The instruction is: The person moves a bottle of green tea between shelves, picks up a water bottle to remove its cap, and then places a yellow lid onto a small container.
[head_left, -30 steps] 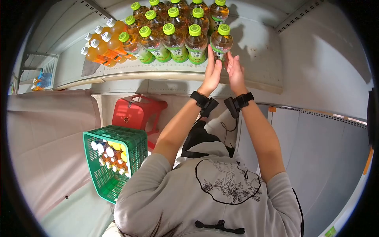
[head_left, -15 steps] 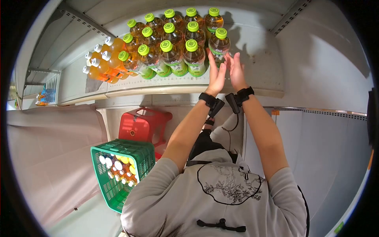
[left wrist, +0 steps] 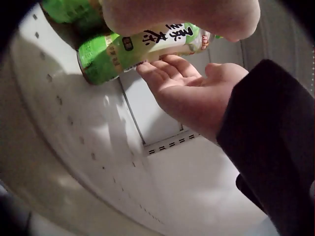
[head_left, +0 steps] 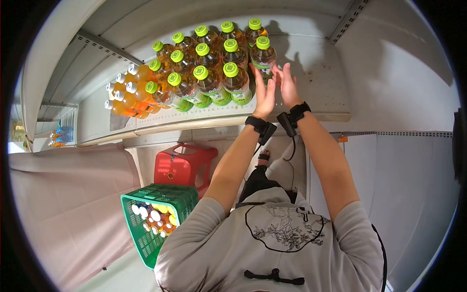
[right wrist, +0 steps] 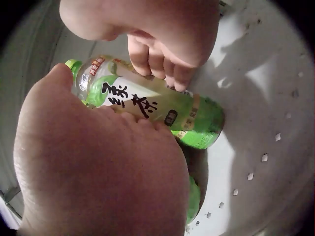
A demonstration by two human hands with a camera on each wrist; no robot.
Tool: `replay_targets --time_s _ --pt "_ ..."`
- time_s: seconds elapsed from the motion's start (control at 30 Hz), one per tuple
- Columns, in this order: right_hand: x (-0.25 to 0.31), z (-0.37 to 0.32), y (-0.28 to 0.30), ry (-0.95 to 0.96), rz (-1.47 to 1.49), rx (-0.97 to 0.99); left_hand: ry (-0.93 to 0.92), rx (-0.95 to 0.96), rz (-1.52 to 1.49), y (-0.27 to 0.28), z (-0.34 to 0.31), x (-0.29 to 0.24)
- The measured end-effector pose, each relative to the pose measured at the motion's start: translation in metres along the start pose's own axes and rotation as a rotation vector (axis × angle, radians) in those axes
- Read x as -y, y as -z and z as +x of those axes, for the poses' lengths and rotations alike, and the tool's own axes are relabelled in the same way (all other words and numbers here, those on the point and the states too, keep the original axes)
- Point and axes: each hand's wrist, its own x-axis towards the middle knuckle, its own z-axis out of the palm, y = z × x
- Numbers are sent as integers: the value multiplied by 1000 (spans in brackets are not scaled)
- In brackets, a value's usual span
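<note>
A green tea bottle with a lime-green cap stands upright on the shelf, at the right end of similar bottles. My left hand touches its left side, fingers fairly straight and pointing at the back. On the other side my right hand has its fingertips against the label, palm turned inward. The left wrist view shows the bottle between the near left hand and the right hand. In the right wrist view, the left hand hides part of the label.
Rows of green tea bottles fill the shelf to the left, then orange drinks with white caps. A shelf lip runs along the front. Below stand a red stool and a green crate with bottles inside.
The tea bottle between my hands has slid back from the front row, level with the second row, and both hands have followed it. The head view has tilted, so the shelf sits lower.
</note>
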Motion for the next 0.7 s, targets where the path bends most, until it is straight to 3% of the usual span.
replay_targets --time_s 0.1,0.43,0.5,0.7 --pt "1 1 3 15 -27 66 -17 16 14 1 0 1" --pt "-2 1 3 -4 80 23 -7 10 76 2 -1 0" --pt "2 0 11 -125 12 188 44 11 125 3 -2 3" --pt "18 -29 57 -48 137 66 95 10 169 -12 -42 -3"
